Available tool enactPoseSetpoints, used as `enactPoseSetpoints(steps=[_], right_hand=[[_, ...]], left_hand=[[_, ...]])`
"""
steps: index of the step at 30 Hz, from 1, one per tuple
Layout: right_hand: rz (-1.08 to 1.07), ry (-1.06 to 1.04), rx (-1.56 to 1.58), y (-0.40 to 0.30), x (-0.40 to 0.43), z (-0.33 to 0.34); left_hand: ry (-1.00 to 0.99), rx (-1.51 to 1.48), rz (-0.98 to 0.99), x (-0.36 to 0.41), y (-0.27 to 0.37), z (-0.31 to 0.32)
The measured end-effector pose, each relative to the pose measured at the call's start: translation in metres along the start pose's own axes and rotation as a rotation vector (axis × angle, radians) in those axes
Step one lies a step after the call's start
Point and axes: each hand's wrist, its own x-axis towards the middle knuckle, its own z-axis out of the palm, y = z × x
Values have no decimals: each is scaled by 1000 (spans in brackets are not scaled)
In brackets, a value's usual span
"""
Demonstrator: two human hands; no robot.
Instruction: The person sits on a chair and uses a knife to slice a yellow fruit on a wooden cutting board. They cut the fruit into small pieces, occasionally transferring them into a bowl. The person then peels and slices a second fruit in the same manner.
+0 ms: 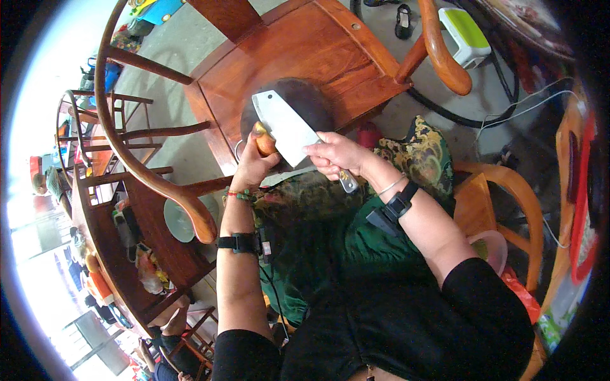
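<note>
In my right hand (pixel 333 155) is a wide-bladed steel cleaver (pixel 286 124), gripped by its handle with the fingers up against the blade. The blade slants up and left, with a round hole near its far corner. My left hand (pixel 255 164) holds a small brown piece of produce (pixel 265 144) with a yellowish upper end, close beside the blade; I cannot tell its exact kind, or whether the blade touches it. Under both lies a dark round board or pan (pixel 314 102) on the seat of a wooden armchair (pixel 228 76). A metal ring shows at its left edge, partly behind my left hand.
The chair's curved arms (pixel 202 224) rise at left and at upper right. A pale green basin (pixel 178 219) is at left, near a dark wooden table (pixel 181 252) with bags. A green-topped stool (pixel 464 35) stands upper right. Another person (pixel 174 352) sits lower left.
</note>
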Motion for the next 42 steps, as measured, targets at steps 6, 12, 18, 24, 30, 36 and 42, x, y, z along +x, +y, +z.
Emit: enactPoseSetpoints(steps=[6,12,18,24,30,36,42], right_hand=[[-14,71,-96,-19,-3,-3],[-103,161,-70,-27,-19,-17],[-171,250,-336,-25,-32,6],[-628,455,-1283,-4,-36,32],[-491,462,-1501,4,-44,44],[-452,464,-1552,2,-50,47],[-431,495,-1597,0,-55,46]], left_hand=[[51,-9,62,3,-2,5],[40,-141,38,-4,1,1],[27,-464,150,-9,-9,5],[100,-275,107,-9,-1,13],[177,100,151,3,1,16],[180,181,128,11,-4,12],[171,283,44,8,12,16]])
